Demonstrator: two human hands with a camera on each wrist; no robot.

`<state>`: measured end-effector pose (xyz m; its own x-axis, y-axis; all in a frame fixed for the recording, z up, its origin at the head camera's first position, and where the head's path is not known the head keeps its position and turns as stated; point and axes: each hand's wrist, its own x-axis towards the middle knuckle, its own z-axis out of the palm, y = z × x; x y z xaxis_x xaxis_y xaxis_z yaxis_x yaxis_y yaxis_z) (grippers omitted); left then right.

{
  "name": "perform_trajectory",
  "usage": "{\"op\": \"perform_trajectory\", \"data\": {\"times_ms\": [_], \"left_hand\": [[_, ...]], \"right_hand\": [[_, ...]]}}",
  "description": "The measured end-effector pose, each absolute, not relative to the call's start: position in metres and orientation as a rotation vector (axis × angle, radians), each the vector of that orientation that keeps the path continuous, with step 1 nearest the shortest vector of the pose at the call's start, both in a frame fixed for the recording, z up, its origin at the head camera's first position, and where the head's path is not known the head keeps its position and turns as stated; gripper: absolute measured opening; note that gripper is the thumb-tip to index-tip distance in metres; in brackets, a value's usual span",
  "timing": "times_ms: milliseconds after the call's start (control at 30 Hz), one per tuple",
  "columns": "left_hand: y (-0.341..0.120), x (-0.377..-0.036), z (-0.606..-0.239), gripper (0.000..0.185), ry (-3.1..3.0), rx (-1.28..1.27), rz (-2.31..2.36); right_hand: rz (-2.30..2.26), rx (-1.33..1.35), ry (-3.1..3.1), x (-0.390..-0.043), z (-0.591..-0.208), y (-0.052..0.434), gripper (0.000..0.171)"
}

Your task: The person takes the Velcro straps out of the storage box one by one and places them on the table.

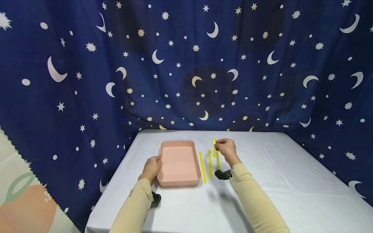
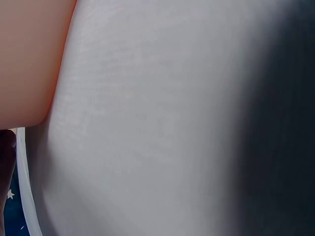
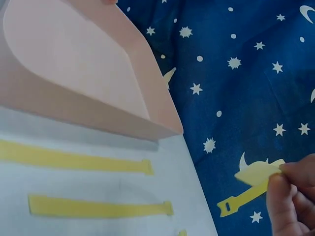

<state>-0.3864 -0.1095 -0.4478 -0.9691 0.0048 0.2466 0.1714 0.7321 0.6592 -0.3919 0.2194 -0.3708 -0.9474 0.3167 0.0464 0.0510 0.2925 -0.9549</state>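
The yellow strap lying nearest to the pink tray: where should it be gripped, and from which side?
Probably pinch the near end of the yellow strap from above. It lies flat on the white table, close beside the pink tray, so a side approach is cramped; the near end reaches about the tray's front corner.

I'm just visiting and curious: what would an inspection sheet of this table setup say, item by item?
Surface: table under a white cloth, a few creases.
Job's things: pink tray, nothing seen inside; two yellow straps lying flat beside it; a third yellow strap lifted at one end.
Clutter: nothing seen.
Hands: left hand rests against the tray's left wall; right hand pinches the lifted strap.
Cables: nothing seen; a black wrist device on each arm.
Surroundings: blue curtain with moons and stars.
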Motion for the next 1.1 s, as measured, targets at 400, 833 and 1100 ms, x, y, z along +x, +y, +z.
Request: {"op": "perform_trajectory", "data": {"times_ms": [400, 833, 1100], "left_hand": [[-0.109, -0.388, -0.450, 0.035, -2.709, -0.136, -1.046], [-0.110, -0.389, -0.449, 0.035, -2.696, -0.141, -1.061], [-0.110, -0.389, -0.449, 0.036, -2.703, -0.157, -1.064]], "right_hand": [[1.664, -0.356, -2.346, -0.389, -0.376, 0.236, 0.024], [1.637, -0.390, -2.359, -0.389, -0.386, 0.248, 0.025], [1.682, -0.383, -2.355, -0.386, -0.393, 0.253, 0.028]]}}
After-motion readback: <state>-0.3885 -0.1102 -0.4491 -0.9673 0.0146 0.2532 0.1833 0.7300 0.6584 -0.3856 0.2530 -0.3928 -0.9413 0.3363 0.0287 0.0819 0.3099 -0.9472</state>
